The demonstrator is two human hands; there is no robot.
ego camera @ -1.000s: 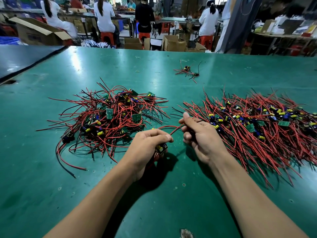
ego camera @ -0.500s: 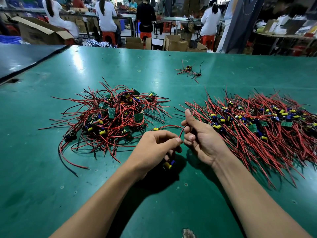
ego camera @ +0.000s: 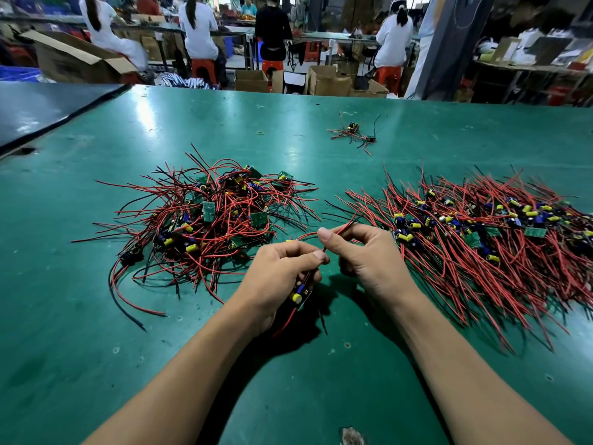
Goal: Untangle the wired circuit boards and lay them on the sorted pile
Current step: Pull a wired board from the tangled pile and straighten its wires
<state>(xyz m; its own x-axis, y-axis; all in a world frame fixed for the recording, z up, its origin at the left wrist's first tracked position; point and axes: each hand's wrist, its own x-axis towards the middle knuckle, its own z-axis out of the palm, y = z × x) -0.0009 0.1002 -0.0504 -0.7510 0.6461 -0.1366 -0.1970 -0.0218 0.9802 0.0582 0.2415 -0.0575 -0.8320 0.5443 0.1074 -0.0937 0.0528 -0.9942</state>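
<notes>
Left hand [ego camera: 282,277]: fingers curled round a circuit board [ego camera: 300,295], whose yellow capacitor shows below the knuckles.
Right hand [ego camera: 369,258]: just right of the board, thumb and forefinger pinching its red wire [ego camera: 348,222], which runs straight up from the left thumb.
Tangled pile [ego camera: 208,220]: near the board, to its left and farther back, wires looping every way.
Sorted pile [ego camera: 481,239]: right of the board, wires fanned roughly parallel.
Loose boards [ego camera: 353,133]: well beyond the board.
Bench [ego camera: 96,316]: green, under the board.
</notes>
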